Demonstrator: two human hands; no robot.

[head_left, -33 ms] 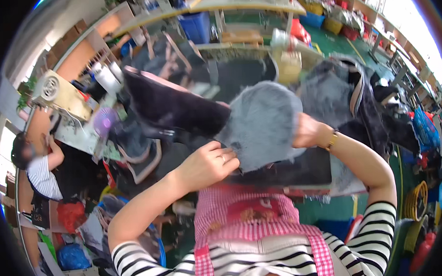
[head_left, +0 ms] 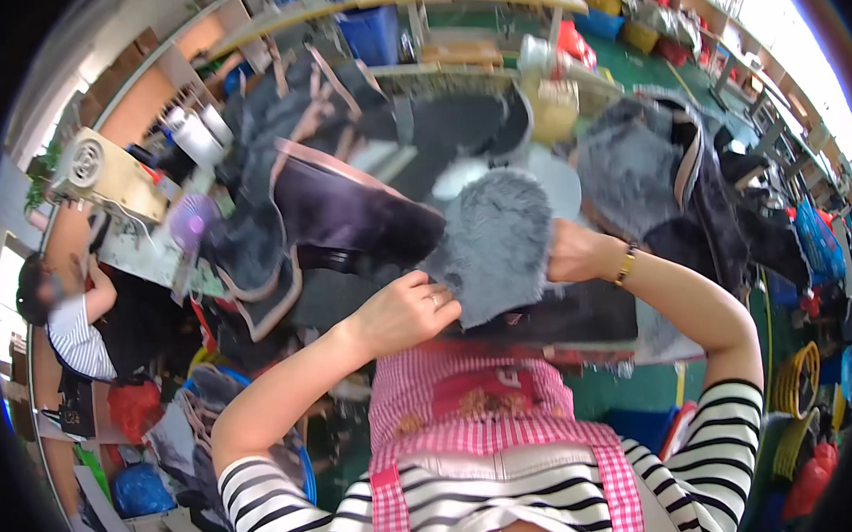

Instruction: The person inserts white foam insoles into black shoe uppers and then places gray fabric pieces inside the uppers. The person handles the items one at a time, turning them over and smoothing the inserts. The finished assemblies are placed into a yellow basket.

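Above the dark surface (head_left: 590, 318), the left hand (head_left: 400, 315) pinches a grey fur piece (head_left: 497, 239), the right hand (head_left: 585, 252) grasps its edge; handling looks unfinished, the piece not yet laid down.

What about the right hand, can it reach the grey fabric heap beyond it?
Probably yes: nothing visible blocks the right hand from the grey fabric heap, though it now holds the grey furry piece.
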